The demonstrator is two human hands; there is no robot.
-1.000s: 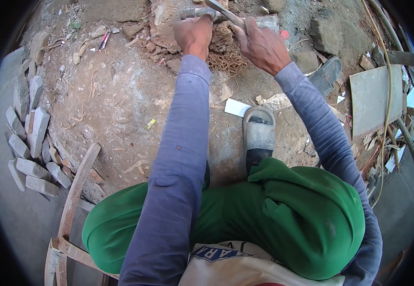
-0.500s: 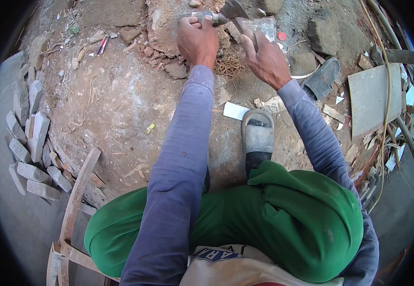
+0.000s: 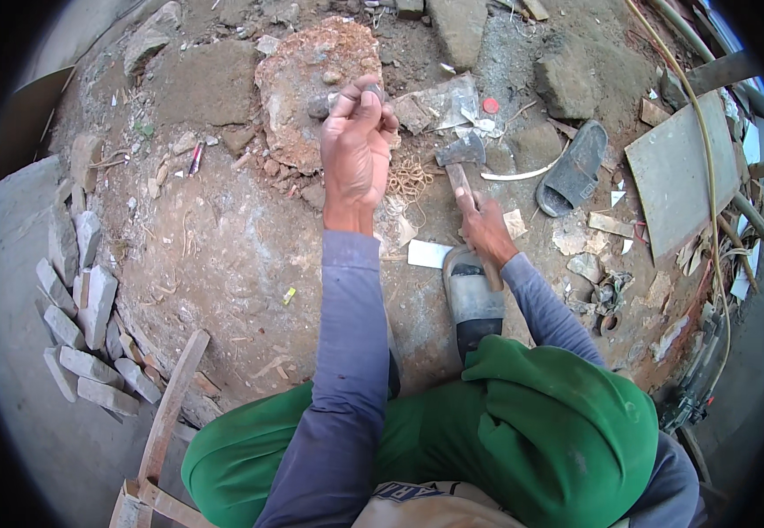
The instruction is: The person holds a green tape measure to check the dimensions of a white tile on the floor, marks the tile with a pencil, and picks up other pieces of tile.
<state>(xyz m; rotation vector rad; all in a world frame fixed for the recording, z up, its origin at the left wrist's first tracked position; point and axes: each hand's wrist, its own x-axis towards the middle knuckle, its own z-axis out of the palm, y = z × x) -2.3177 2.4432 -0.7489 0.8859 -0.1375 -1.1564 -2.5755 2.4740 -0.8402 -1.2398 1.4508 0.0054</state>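
Observation:
My left hand (image 3: 360, 150) is raised over a rough reddish stone block (image 3: 292, 79), palm turned up and fingers curled. A small dark grey piece (image 3: 373, 90) shows at its fingertips; its kind is too small to make out. Beside that hand, a grey rounded lump (image 3: 318, 106) rests on the block. My right hand (image 3: 487, 229) is closed round the wooden handle of a hatchet (image 3: 461, 151), held low above my sandalled foot. The hatchet's broad metal head points away from me, near a tangle of brown string (image 3: 409, 179).
A loose dark sandal (image 3: 573, 169) and a grey board (image 3: 685, 176) lie to the right, near a long yellowish hose (image 3: 714, 176). Cut stone pieces (image 3: 96, 308) are heaped at left, behind a wooden frame (image 3: 171, 405). A white tile piece (image 3: 428, 254) lies by my foot.
My right hand has brought the hatchet down toward me, away from the block. My left hand has turned palm up, lifted off the grey lump, with a small piece at its fingertips.

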